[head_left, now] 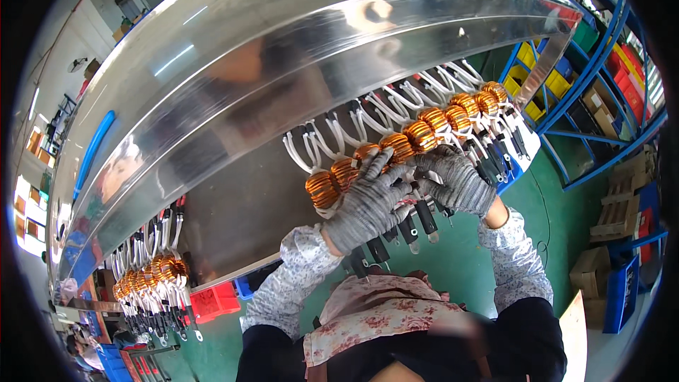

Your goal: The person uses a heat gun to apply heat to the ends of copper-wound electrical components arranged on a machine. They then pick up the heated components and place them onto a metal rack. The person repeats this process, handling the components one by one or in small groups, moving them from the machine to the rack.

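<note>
Apron (378,318) foremost, we rest our left hand (364,211) on copper coils (422,136) edging the surface (240,216), right hand (460,180) alongside; both grips unclear.

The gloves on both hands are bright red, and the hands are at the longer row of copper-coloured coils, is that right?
Not quite: the gloves are grey, not bright red, as the head view shows. The rest stands: the left hand and right hand are at the longer row of copper-coloured coils.
</note>
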A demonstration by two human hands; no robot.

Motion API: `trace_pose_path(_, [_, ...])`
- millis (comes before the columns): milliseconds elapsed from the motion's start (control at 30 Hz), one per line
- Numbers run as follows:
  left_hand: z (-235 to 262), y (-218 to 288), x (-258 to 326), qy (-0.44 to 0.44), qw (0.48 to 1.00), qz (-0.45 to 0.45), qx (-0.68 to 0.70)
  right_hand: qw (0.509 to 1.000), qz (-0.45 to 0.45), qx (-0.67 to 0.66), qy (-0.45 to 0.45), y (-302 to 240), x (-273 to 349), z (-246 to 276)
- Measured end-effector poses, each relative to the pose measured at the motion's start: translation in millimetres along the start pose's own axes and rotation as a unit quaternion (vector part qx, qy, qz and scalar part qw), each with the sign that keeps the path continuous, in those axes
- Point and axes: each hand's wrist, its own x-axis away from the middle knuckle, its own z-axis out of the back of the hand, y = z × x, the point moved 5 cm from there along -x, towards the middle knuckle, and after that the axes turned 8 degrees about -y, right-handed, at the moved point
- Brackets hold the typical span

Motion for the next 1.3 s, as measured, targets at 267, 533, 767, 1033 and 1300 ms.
trace_pose_path(267, [26.5,-37.8,3.2,0.077,0.994,0.051,0.056,0.998,-0.007,-0.039,0.042,-17.5,28.2,25.2])
trace_pose_path(533, [23.7,-97.8,60.3,0.128,0.967,0.164,0.146,0.993,-0.078,0.089,0.005,-52.3,50.3,-31.8])
trace_pose_path(767, [8.1,-99.8,68.7,0.152,0.969,0.147,0.132,0.960,-0.142,0.109,0.214,-59.7,57.5,-60.5])
trace_pose_path(1033, [8.2,-98.9,66.3,0.153,0.962,0.149,0.169,0.926,-0.135,0.145,0.320,-58.1,56.4,-66.7])
trace_pose_path(1300, [6.9,-101.0,70.6,0.163,0.962,0.141,0.166,0.936,-0.158,0.116,0.292,-63.3,57.3,-65.2])
